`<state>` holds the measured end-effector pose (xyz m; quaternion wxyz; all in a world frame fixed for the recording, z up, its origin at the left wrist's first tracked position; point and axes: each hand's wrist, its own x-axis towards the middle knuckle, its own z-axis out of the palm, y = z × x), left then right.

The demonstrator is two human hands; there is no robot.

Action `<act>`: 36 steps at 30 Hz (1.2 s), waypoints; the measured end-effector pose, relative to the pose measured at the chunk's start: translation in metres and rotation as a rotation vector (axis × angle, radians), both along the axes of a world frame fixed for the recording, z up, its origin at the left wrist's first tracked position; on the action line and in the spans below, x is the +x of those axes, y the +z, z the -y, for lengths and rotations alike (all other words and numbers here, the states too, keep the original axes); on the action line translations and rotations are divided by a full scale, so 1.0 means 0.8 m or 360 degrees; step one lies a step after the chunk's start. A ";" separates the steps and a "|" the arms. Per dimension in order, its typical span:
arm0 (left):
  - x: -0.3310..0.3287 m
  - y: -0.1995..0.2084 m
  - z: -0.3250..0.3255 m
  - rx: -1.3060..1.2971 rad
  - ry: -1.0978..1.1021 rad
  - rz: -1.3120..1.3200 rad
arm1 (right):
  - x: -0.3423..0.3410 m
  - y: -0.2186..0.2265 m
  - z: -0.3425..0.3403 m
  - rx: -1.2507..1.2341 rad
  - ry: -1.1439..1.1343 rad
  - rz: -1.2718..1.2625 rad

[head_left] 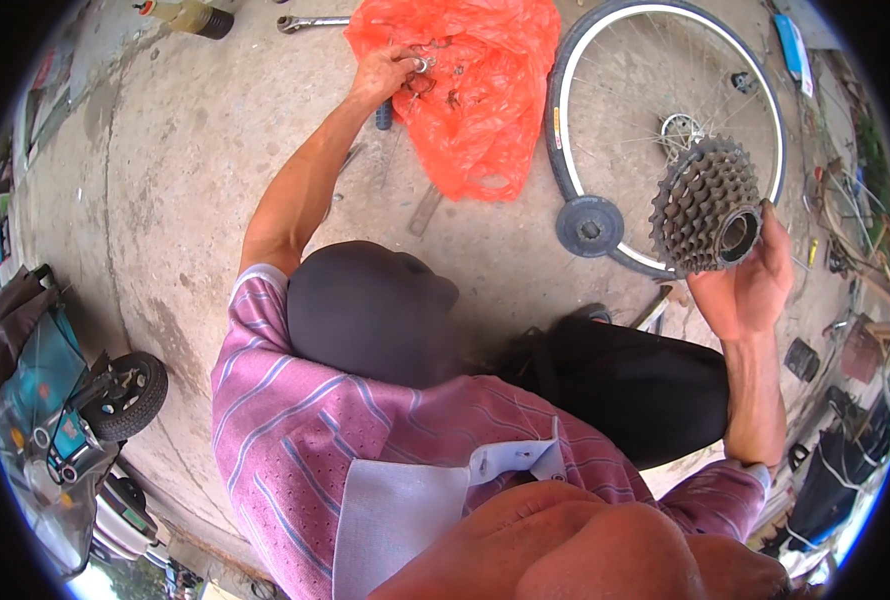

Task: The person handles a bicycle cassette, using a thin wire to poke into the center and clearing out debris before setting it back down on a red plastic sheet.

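Observation:
My right hand (750, 285) is raised at the right, closed round the edge of a bicycle freewheel (700, 205), a dark, grimy stack of toothed sprockets. A hollow round core shows on the side near my fingers. On the far side, my left hand (385, 75) reaches over a crumpled orange plastic bag (485, 130) spread on the ground. Its fingertips pinch a small silvery ring-shaped part (422, 65). Several small dark metal bits lie on the bag around it.
A spoked bicycle wheel (557, 105) lies right of the bag, with a dark round disc (590, 227) over its near rim. A wrench (313, 22) and a bottle of yellowish liquid (190, 17) lie at the far left. A wheeled vehicle (125, 395) stands at the left.

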<state>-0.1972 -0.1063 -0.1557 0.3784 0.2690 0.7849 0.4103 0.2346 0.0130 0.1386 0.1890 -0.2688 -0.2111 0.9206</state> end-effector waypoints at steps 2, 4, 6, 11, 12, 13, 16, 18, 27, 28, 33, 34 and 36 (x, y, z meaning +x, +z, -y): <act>-0.002 0.004 0.003 0.0047 0.0004 -0.0024 | -0.002 0.000 0.000 -0.0010 -0.0028 0.0049; -0.005 0.005 0.004 0.0077 0.0098 0.0128 | -0.008 0.002 0.004 0.0010 -0.0067 0.0135; -0.006 0.003 0.006 0.0102 0.0104 0.0071 | -0.015 0.006 0.008 0.0005 -0.0090 0.0171; -0.002 0.023 -0.006 0.0244 0.0080 0.0133 | -0.019 0.008 0.012 0.0008 -0.0180 0.0249; 0.015 0.059 -0.019 0.0232 0.0063 0.0187 | -0.011 0.003 0.009 0.0012 -0.0163 0.0198; 0.032 0.096 -0.027 0.0224 0.0047 0.0240 | -0.005 0.001 0.007 0.0023 -0.0143 0.0145; 0.055 0.175 -0.025 0.0429 -0.0052 0.0268 | -0.013 -0.003 -0.002 -0.0037 -0.0019 0.0003; 0.080 0.239 -0.030 0.0637 -0.0260 0.0234 | -0.022 -0.002 0.000 0.0005 -0.0123 0.0126; 0.225 0.423 -0.045 0.0762 -0.1010 0.0124 | -0.027 0.012 0.007 0.0166 -0.0145 0.0066; 0.236 0.420 -0.051 0.0819 -0.1009 0.0140 | -0.027 0.013 0.009 0.0167 -0.0152 0.0056; 0.259 0.428 -0.055 0.0745 -0.1098 0.0021 | -0.019 0.013 0.012 0.0270 -0.0134 0.0080; 0.263 0.431 -0.055 0.0770 -0.1134 -0.0018 | -0.017 0.014 0.013 0.0270 -0.0140 0.0077; 0.271 0.422 -0.054 0.0809 -0.1137 0.0014 | -0.016 0.016 0.014 0.0302 -0.0121 0.0064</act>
